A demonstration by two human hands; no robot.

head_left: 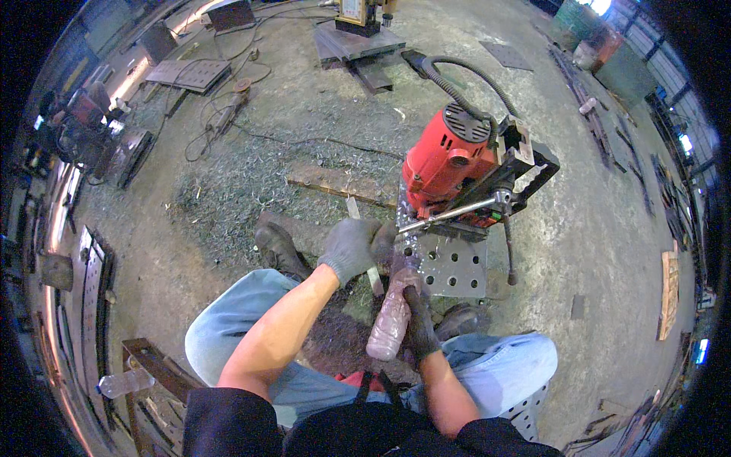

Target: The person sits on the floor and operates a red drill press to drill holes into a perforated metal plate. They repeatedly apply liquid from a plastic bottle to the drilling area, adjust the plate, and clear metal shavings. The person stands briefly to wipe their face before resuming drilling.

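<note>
Right hand clenched on plastic bottle, neck at perforated steel plate. Left hand grasping flat brush handle (partly hidden). Several holes drilled; red magnetic drill mounted on plate.

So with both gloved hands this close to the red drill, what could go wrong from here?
1. The left hand is at the drill's crank handle, close to the bit area over the perforated steel plate; a glove could possibly snag if the red magnetic drill runs.
2. The right hand tilts a plastic bottle toward the plate; liquid could spill wide.
3. Metal shavings cover the floor around the shoes, a likely slip or cut hazard.
</note>
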